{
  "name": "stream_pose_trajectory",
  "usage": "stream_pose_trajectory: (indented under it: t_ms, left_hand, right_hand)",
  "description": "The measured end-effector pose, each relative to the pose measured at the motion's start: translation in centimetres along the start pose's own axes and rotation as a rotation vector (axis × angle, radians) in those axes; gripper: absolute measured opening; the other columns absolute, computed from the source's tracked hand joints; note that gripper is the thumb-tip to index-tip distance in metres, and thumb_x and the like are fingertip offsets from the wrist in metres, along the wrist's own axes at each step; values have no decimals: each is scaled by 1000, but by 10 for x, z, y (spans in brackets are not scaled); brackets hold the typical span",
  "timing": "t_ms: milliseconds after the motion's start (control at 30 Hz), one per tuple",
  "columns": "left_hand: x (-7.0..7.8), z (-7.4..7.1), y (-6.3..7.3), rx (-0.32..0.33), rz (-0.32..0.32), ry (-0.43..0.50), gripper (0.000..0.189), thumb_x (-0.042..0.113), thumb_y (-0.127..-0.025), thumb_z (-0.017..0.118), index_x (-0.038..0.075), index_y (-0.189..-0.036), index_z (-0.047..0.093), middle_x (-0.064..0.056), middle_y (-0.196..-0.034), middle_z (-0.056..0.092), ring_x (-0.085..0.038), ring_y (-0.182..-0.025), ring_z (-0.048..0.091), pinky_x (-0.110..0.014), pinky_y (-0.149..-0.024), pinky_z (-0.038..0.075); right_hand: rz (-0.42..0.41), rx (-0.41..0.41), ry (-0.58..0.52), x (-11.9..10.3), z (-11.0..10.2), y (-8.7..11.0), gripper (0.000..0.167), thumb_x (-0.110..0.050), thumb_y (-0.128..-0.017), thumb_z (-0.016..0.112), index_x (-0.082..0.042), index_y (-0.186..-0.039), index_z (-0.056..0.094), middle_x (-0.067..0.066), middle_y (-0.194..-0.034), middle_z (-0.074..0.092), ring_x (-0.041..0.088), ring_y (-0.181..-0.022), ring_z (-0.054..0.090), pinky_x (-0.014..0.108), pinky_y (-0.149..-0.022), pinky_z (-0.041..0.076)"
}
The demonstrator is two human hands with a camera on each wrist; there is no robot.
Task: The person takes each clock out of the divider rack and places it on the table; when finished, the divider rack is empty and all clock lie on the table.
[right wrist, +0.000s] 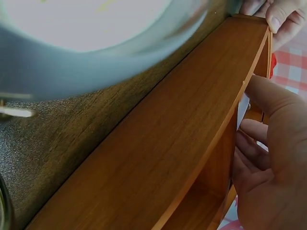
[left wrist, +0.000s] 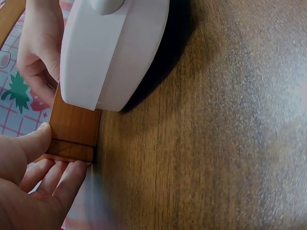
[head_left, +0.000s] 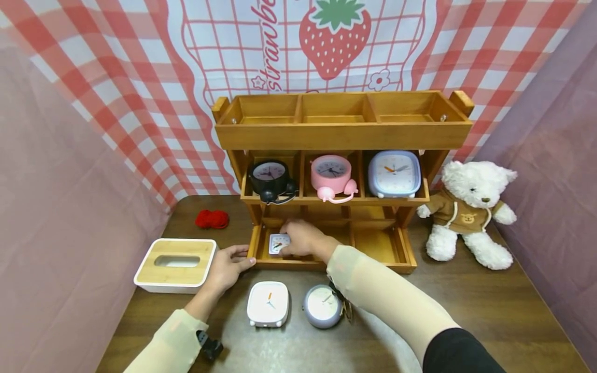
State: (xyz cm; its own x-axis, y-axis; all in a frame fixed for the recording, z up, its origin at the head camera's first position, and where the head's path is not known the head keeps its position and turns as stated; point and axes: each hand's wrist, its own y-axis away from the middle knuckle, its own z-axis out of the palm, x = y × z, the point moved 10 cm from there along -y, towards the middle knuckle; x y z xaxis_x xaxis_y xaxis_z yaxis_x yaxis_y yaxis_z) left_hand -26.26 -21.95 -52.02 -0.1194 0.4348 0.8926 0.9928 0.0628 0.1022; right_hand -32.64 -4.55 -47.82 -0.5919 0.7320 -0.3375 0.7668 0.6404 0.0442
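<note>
In the head view, my right hand (head_left: 304, 239) reaches into the lowest tier of a wooden shelf (head_left: 342, 137). Its thumb and fingers hold a small square clock (head_left: 276, 242) with a pale lavender frame, face up in the left compartment. The right wrist view shows only a pale sliver of that clock (right wrist: 242, 108) behind the front board. My left hand (head_left: 227, 268) pinches the tier's front left corner, thumb on one side and fingers on the other, as the left wrist view shows. A white square clock (head_left: 268, 304) and a round grey-blue clock (head_left: 323, 305) lie in front.
The middle tier holds a black alarm clock (head_left: 269, 173), a pink one (head_left: 331, 173) and a blue-framed clock (head_left: 394, 174). Left of the shelf are a tissue box (head_left: 174, 248) and a red item (head_left: 212, 219). At right sits a white teddy bear (head_left: 471, 215).
</note>
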Motion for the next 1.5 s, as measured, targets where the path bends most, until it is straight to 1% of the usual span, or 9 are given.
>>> stream_pose_trajectory:
  t_ms: [167,400,500,667,767,933,1067,1300,1500]
  left_hand:
    - [1,0,-1,-2,4,-3,45,4,-90,77,-9,-131,64,-27,-118,71,-35,-107,72,-26,-81,57]
    - [0,-1,-1,-1,-5,-3,44,5,-90,78,-8,-131,64,-26,-118,71,-33,-107,72,-24,-81,57]
    - [-1,-1,-1,-4,-5,6,44,5,-90,78,-8,-131,64,-26,-118,71,-33,-107,72,-23,-81,56]
    - [-1,0,-1,-8,2,16,44,4,-90,77,-9,-131,64,-27,-118,71,-34,-108,72,-21,-79,55]
    - [-1,0,-1,-8,3,19,44,4,-90,77,-9,-131,64,-27,-118,71,-34,-108,72,-20,-78,54]
    - [0,0,-1,-8,6,15,44,4,-90,77,-9,-131,64,-27,-119,71,-34,-108,72,-20,-79,54]
    - [0,0,-1,-5,9,7,44,4,-90,77,-9,-131,64,-27,-118,71,-34,-108,72,-21,-79,54]
    - [1,-1,0,3,17,-9,44,5,-90,78,-9,-130,64,-27,-117,71,-34,-107,72,-25,-81,57]
    - [0,-1,1,7,14,-12,45,5,-89,79,-8,-130,65,-25,-116,72,-33,-105,73,-24,-80,57]
  right_hand:
    - [-21,-17,42,-3,1,-2,42,-36,-75,90,-13,-106,74,1,-95,66,18,-87,62,33,-82,53]
    - [-63,-33,129,-8,5,-2,43,-34,-75,89,-14,-107,70,1,-98,66,20,-93,64,35,-85,55]
    - [-76,-22,130,-9,5,-2,43,-35,-75,88,-14,-107,69,1,-97,66,19,-91,63,34,-84,54]
    - [-93,13,15,-7,1,0,41,-33,-74,89,-14,-105,72,0,-97,64,16,-88,60,31,-82,52]
    - [-105,28,-64,-6,-1,1,42,-35,-76,89,-13,-108,73,1,-101,65,16,-90,60,30,-82,51]
    - [-120,69,-149,-4,-9,7,51,-35,-77,88,-9,-119,74,5,-114,68,18,-101,63,31,-90,52]
    - [-152,127,-209,-3,-18,14,51,-33,-75,89,-8,-118,74,6,-114,69,19,-104,63,33,-93,52]
    - [-153,193,-266,7,-30,33,51,-32,-74,87,-10,-118,74,3,-115,69,17,-103,63,34,-94,52]
    - [-183,258,-325,14,-44,59,52,-30,-73,88,-10,-119,74,3,-115,71,18,-106,64,38,-97,52]
